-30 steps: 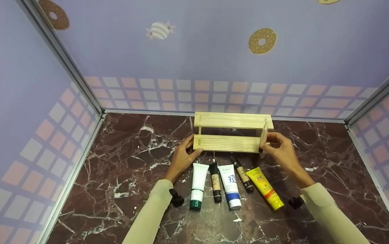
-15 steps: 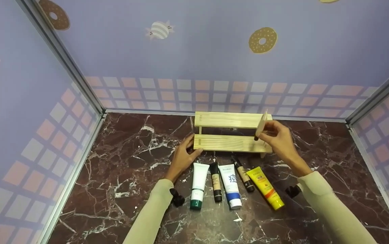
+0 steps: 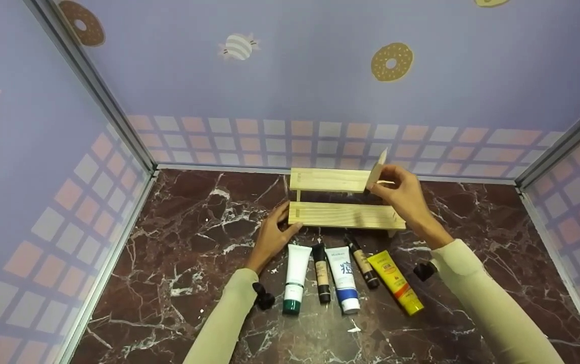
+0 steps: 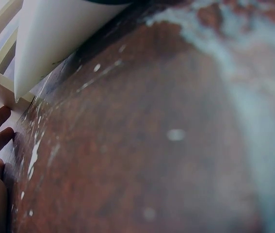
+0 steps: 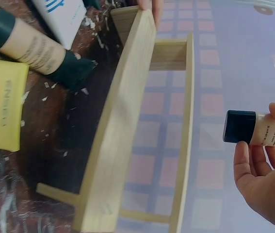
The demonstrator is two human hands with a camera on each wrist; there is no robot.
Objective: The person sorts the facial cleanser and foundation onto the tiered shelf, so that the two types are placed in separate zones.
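Note:
A two-tier wooden rack (image 3: pixel 343 215) stands against the back wall. At the left end of its lower shelf, my left hand (image 3: pixel 271 236) holds the corner, thumb at the front edge and fingers round the side. My right hand (image 3: pixel 405 198) pinches a small beige cosmetic tube with a black cap (image 5: pixel 261 129), cap end down, over the right part of the rack's upper shelf (image 3: pixel 330 180). In the right wrist view, thumb and fingertips sit on opposite sides of the tube, beside the rack.
In front of the rack lie a white tube with a green cap (image 3: pixel 297 270), a white-and-blue tube (image 3: pixel 341 275), a yellow tube (image 3: pixel 396 283) and two beige tubes with black caps (image 3: pixel 322 273). Patterned walls enclose the marbled table (image 3: pixel 194 263).
My right hand has carried the beige tube from the right end of the lower shelf up, back and left to the upper shelf. My left hand stays at the rack's corner.

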